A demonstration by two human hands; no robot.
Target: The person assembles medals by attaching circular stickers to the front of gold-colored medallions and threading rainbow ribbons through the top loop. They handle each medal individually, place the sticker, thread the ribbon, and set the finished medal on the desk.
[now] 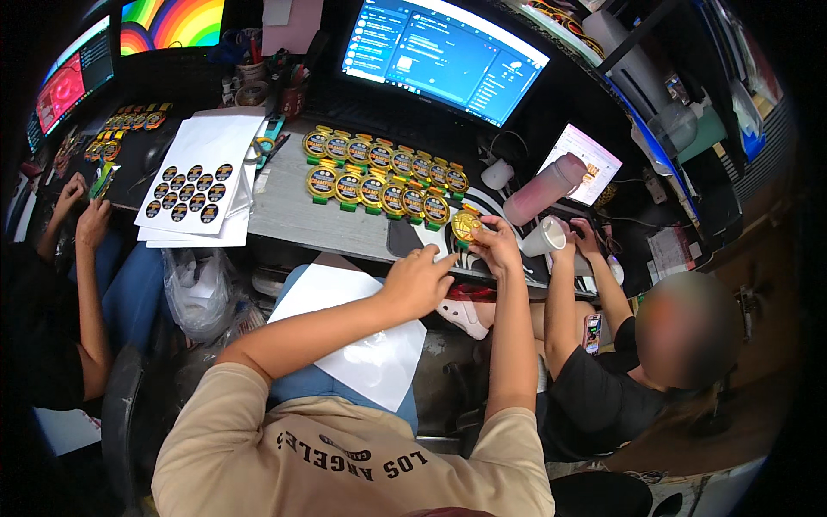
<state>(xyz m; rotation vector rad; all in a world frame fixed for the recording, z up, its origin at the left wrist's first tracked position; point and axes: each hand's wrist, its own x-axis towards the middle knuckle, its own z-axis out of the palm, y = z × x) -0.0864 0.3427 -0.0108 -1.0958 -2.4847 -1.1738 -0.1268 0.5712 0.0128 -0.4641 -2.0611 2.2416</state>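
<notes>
Between the thumb and fingers of my right hand (495, 247) is a gold medal (466, 226), held upright at the desk's front edge. Its bare embossed gold side shows, with a bit of green ribbon under it. Just left of the medal, my left hand (417, 281) has its fingers bent and drawn together. Whatever they may pinch is too small to make out. Two rows of gold medals (370, 188) with black printed round faces and green-yellow ribbons lie on the grey desk (280, 202) ahead. A white sheet (357, 332) rests across my lap.
White sheets with round black stickers (185, 191) lie at the left, beside a co-worker's hands (90, 215). A monitor (444, 56) stands behind the medals. At the right are a pink tumbler (544, 188), a white cup (543, 237) and another co-worker's hands (575, 241). A plastic bag (202, 297) hangs below.
</notes>
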